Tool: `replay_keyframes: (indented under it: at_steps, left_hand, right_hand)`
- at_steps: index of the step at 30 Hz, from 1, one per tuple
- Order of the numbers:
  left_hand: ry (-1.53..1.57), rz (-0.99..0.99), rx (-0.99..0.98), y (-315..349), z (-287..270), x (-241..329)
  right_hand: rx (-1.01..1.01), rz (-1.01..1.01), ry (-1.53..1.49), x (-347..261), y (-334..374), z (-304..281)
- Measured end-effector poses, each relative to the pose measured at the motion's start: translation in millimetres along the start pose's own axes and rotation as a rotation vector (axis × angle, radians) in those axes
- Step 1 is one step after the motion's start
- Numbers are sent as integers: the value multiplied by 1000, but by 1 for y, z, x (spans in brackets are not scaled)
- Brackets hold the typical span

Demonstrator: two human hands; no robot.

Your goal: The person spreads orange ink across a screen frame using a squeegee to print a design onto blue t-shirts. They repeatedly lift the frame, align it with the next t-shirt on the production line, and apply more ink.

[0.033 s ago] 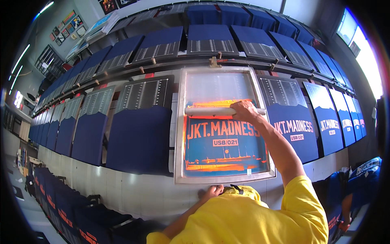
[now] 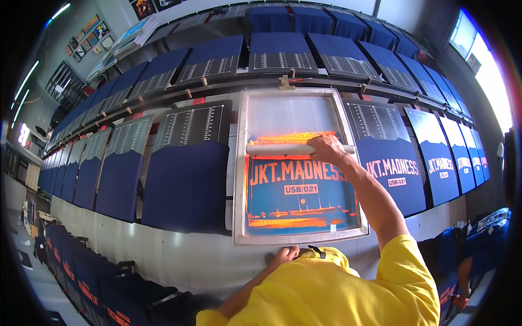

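Observation:
A screen printing frame point(image 2: 237, 179) with a pale metal border lies over a navy shirt panel in front of me. My right hand point(image 2: 328, 148) is wrapped round the pale bar of a squeegee point(image 2: 277, 149), which spans the mesh from side to side. Orange ink point(image 2: 293, 222) lies in streaks above the bar and near the frame's lower end, with block lettering showing between. Just below the frame's near edge, my left hand point(image 2: 287, 254) is closed, its fingers curled in; what they hold, if anything, is hidden.
A plain navy shirt panel point(image 2: 186, 187) lies on a board to the left. Printed panels point(image 2: 396, 174) line the right. Behind the frame runs a rail point(image 2: 228, 87) with a clamp point(image 2: 285, 81). Shirts point(image 2: 89, 266) hang lower left. Another person's arm point(image 2: 464, 277) shows lower right.

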State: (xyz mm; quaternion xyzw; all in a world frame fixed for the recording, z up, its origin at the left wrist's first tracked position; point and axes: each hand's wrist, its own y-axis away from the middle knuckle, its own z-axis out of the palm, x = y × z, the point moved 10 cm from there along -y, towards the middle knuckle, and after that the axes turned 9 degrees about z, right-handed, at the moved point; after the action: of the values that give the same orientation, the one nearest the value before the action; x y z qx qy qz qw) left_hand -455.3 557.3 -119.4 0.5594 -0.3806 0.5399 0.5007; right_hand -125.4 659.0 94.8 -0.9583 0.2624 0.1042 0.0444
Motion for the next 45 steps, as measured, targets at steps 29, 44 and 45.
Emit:
replay_keyframes:
  at_steps: [29,44,45]
  left_hand:
    - [252,-198,-163,-6,8,-33]
    - [-65,-142,-167,-2,1,-9]
    - [-73,-116,-174,-3,0,-11]
  right_hand:
    - [139,-91,54,-89,244,68]
    - [40,-51,-77,-82,267,83]
    - [38,-48,-90,-82,268,81]
